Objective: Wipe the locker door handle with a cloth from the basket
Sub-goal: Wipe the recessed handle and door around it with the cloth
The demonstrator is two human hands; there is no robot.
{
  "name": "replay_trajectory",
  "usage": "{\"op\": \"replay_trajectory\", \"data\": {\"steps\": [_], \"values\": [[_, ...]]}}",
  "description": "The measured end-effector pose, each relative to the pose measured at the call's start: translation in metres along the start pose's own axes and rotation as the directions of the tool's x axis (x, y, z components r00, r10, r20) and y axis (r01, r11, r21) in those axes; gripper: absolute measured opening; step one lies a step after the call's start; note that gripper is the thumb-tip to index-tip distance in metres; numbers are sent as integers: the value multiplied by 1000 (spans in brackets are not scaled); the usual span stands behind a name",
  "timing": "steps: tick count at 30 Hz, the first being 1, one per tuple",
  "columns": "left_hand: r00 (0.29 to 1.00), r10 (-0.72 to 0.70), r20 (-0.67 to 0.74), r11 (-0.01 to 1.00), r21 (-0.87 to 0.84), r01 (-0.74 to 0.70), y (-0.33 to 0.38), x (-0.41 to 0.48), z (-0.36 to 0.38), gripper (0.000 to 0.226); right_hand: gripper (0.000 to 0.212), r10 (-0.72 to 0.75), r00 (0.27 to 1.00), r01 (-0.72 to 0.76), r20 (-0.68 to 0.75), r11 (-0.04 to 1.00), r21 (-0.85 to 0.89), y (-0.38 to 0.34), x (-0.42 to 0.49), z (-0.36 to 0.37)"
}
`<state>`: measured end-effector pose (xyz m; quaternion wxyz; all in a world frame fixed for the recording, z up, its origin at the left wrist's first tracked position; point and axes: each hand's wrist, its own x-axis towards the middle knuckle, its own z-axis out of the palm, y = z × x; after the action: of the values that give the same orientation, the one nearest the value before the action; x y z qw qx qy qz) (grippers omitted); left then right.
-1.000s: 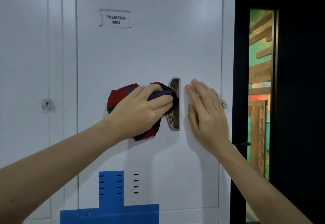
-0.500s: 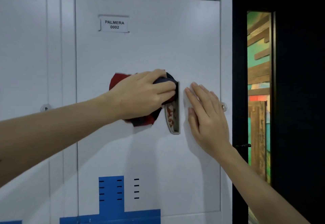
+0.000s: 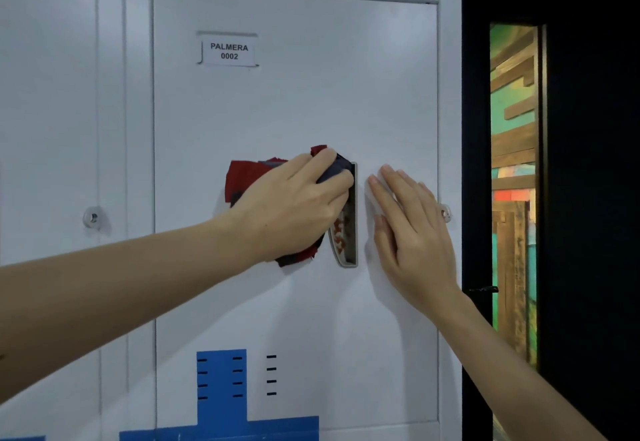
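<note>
On the door [image 3: 311, 101], the left hand [image 3: 291, 208] grips the cloth [image 3: 242, 173] to rub the handle [image 3: 348, 232], while the flat right hand [image 3: 412, 229] holds the door shut.

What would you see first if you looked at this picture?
In the middle, the left hand grips a crumpled red and dark blue cloth against the top of the grey metal recessed handle. Just right of the handle, the right hand lies flat on the white metal locker door. Higher up sits a white label reading PALMERA 0002.
</note>
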<state>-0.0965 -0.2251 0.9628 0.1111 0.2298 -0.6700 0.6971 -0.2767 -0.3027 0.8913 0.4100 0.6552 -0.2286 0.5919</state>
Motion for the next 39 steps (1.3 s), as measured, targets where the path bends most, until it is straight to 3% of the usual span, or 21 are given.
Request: {"op": "replay_trajectory", "data": {"steps": [8, 11, 17, 24, 28, 36, 39], "values": [[1000, 20, 9, 997, -75, -19, -16, 3, 5, 16, 41, 1, 1000, -1, 1, 1000, 3, 0, 0, -1], [1000, 30, -5, 996, -83, -30, -14, 4, 6, 18, 42, 0, 1000, 0, -1, 1000, 12, 1, 1, -1], [999, -44, 20, 962, -269, 47, -3, -7, 5, 40, 40, -8, 1000, 8, -10, 1000, 24, 0, 1, -1], [995, -96, 20, 931, -353, 97, -16, 3, -5, 31, 41, 7, 1000, -7, -15, 999, 33, 0, 0, -1], [996, -78, 46, 933, -349, 89, -3, -7, -6, 9, 41, 15, 1000, -15, -12, 999, 37, -2, 1, 0], [995, -103, 14, 974, -201, 103, -17, 9, -6, 32, 40, 14, 1000, -13, -13, 999, 39, -2, 0, -1], [995, -77, 57, 985, -149, 85, -2, -4, -5, 30, 40, 13, 1000, -12, -15, 999, 43, -2, 1, -1]]}}
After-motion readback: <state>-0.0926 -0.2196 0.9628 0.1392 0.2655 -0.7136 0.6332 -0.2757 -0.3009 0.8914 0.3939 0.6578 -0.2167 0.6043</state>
